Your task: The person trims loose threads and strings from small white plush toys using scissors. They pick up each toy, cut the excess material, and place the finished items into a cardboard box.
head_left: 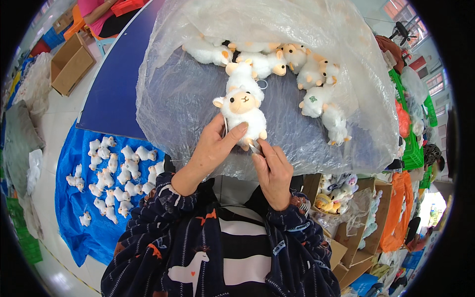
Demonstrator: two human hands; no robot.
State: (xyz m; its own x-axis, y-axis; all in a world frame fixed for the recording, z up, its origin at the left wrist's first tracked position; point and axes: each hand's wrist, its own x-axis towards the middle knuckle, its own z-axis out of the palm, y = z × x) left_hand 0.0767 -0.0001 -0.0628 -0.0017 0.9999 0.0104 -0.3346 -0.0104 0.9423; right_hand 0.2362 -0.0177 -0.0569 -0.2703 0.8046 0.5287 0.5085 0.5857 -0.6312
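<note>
My left hand (213, 146) is closed round a white plush sheep (245, 111) with a cream face, its thumb pressed across the lower body. The sheep lies face up with its head pointing away from me. At the sheep's lower end, my right hand (273, 171) pinches a small silvery, pointed thing (255, 147), too small to name surely, against a foot. Directly beyond the held sheep another plush sheep (242, 79) lies on the clear plastic sheeting (193, 109). More plush sheep (312, 101) lie in a loose arc toward the far side and right, some partly under plastic.
A blue tabletop (116, 86) shows left of the plastic. Several small plush sheep lie on a blue tarp (74, 198) on the floor at left. Cardboard boxes (358, 210) with plush toys stand at lower right. An open carton (71, 64) and a seated person (94, 12) are at far left.
</note>
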